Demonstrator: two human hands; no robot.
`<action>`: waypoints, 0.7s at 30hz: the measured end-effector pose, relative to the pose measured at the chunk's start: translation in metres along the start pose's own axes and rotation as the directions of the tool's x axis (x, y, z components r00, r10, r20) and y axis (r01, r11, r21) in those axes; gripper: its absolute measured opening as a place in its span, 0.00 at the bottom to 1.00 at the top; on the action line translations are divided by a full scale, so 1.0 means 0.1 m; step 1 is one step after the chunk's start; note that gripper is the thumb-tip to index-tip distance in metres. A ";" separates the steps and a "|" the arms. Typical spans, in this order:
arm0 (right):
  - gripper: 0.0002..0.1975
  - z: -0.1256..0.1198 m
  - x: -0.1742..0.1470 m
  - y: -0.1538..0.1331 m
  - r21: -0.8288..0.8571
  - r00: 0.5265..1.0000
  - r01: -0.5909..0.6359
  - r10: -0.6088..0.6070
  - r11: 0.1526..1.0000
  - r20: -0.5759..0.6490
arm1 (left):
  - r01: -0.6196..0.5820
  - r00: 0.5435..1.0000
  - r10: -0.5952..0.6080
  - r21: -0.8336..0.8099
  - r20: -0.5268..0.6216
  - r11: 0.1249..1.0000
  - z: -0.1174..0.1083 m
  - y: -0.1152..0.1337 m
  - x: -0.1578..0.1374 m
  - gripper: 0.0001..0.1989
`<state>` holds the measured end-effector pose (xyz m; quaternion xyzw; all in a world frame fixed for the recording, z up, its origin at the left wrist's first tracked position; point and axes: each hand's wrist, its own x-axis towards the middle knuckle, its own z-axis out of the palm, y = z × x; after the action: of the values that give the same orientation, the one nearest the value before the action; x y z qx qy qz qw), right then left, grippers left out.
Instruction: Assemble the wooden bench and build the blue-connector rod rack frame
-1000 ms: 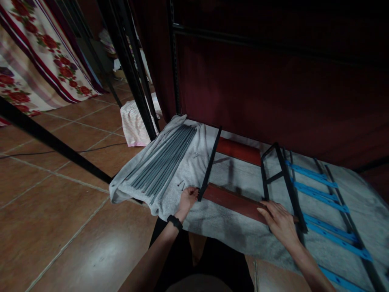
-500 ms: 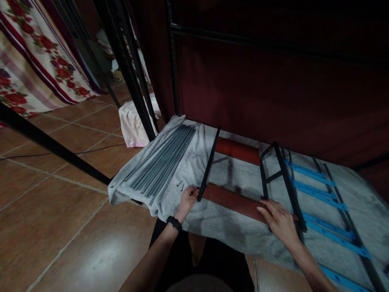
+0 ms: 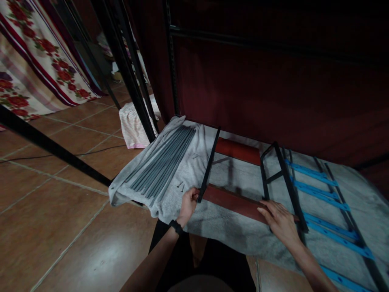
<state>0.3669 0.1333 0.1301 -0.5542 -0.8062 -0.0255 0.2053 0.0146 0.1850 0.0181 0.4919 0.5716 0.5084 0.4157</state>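
A black metal frame piece with two reddish-brown panels lies across a grey cloth. My left hand point(image 3: 189, 205), a dark band on its wrist, pinches at the near end of the left black bar point(image 3: 209, 166); what sits between the fingertips is too small to make out. My right hand point(image 3: 280, 222) is closed over the right end of the near panel point(image 3: 235, 205), thumb on its face, beside the upright black frame point(image 3: 285, 186). The far panel point(image 3: 238, 151) spans the same bars, untouched. A few small bolts point(image 3: 180, 186) lie left of the bar.
Several grey rods point(image 3: 164, 162) lie fanned on the grey cloth point(image 3: 246, 235) at left. Blue slotted strips point(image 3: 325, 192) on black bars are at right. Black posts point(image 3: 127, 69) stand at left, and a dark red curtain point(image 3: 243, 89) hangs behind. A cable point(image 3: 60, 155) crosses the tiled floor.
My left hand has turned and shifted slightly, its fingers still at the bar's end. My right hand stays on the near panel. The view has moved a little.
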 end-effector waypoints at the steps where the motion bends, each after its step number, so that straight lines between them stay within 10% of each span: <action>1: 0.17 0.00 0.00 0.00 0.005 1.000 0.005 -0.005 1.000 -0.005 | -0.010 1.000 0.010 0.011 0.007 1.000 0.00 0.00 -0.01 0.06; 8: 0.18 0.01 0.01 0.00 -0.001 1.000 0.012 -0.012 1.000 -0.011 | -0.022 0.998 0.021 0.016 0.066 1.000 -0.06 0.01 -0.08 0.09; 15: 0.19 0.04 -0.04 0.04 -0.001 1.000 0.011 -0.011 1.000 0.017 | -0.007 0.952 0.153 0.482 -0.264 0.876 -0.56 0.08 0.04 0.11; 21: 0.19 0.04 -0.05 0.04 0.012 1.000 0.007 -0.007 1.000 0.006 | 0.039 0.980 0.103 0.671 -0.171 0.741 -0.72 0.14 0.16 0.07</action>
<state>0.3712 0.1318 0.1239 -0.5504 -0.8089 -0.0197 0.2059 -0.0559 0.1880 0.0420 0.5654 0.7457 0.3218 0.1436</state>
